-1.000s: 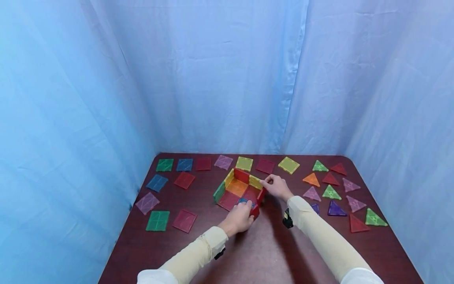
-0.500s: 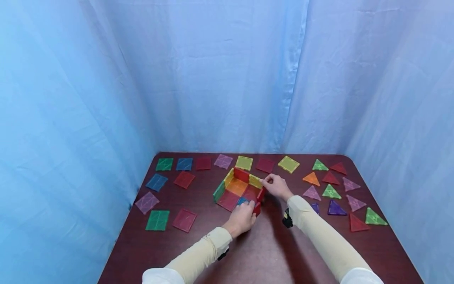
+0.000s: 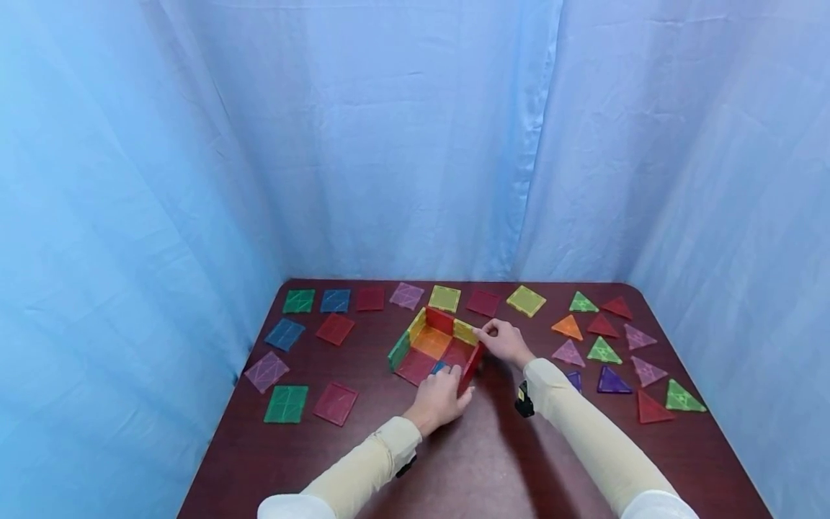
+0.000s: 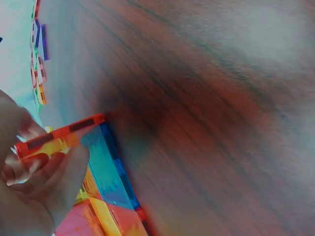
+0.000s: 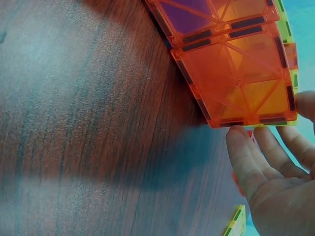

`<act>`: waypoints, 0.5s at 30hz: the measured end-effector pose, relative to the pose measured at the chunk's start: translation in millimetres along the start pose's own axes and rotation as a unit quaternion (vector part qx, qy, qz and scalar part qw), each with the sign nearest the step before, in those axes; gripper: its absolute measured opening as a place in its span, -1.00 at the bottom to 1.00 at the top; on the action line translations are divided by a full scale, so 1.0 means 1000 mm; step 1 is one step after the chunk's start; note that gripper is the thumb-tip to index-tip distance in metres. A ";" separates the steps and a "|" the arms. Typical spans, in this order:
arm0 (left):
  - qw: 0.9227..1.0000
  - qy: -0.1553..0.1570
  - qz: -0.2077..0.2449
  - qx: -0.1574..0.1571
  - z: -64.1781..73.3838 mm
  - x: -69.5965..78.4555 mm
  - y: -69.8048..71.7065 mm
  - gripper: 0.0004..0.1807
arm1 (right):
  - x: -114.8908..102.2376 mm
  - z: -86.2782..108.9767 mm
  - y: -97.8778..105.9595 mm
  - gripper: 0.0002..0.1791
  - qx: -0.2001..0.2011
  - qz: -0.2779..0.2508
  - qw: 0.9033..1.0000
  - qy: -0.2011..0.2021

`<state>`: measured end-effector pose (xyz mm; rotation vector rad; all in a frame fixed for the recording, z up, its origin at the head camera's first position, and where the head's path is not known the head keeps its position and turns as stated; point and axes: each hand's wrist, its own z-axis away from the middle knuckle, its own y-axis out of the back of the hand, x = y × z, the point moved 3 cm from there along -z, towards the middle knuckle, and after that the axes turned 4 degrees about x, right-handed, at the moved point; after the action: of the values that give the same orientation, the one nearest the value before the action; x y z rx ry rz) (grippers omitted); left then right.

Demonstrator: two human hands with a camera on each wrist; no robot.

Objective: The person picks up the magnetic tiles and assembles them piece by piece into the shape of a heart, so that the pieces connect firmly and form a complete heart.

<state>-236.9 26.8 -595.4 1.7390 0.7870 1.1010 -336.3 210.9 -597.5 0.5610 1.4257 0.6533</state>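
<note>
Square magnetic tiles form a low open box, with green and yellow tiles on its left and a red back tile. At the front right corner, my left hand holds the upright red square magnetic tile between thumb and fingers. One finger lies by the blue tile, which stands as the front wall. My right hand pinches the yellow square magnetic tile at the back right corner. Its fingertips rest beside the red right-wall tile. My left fingers partly hide the box's front.
Loose square tiles lie left and behind, including a green one and a yellow one. Several triangle tiles, such as an orange one, lie right on the brown table. Blue curtains surround it.
The front red tile has swung from an angle into line with the right wall. My left hand has shifted a little and its thumb has spread out. The right hand stays put.
</note>
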 end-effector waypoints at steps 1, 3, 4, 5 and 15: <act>1.000 0.004 0.004 -0.002 0.002 -0.003 0.001 -0.64 | 0.000 0.000 -0.001 -0.60 -0.002 0.001 1.000 0.001; 1.000 0.022 0.016 -0.011 0.007 -0.012 0.004 -0.57 | -0.001 0.000 -0.002 -0.56 -0.005 0.006 1.000 0.008; 0.999 0.034 0.023 -0.014 0.009 -0.017 0.005 -0.55 | -0.001 0.000 -0.002 -0.53 -0.008 0.005 1.000 0.010; 0.999 0.043 0.024 -0.015 0.011 -0.022 0.005 -0.57 | -0.001 0.000 -0.002 -0.51 -0.011 0.004 1.000 0.013; 0.993 0.021 -0.089 -0.074 0.030 -0.054 0.005 -0.57 | -0.002 0.001 -0.005 -0.49 -0.027 0.000 0.999 0.020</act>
<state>-230.6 -32.4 -614.7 1.4980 0.8472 1.0504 -335.3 205.8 -599.3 0.5077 1.4415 0.7053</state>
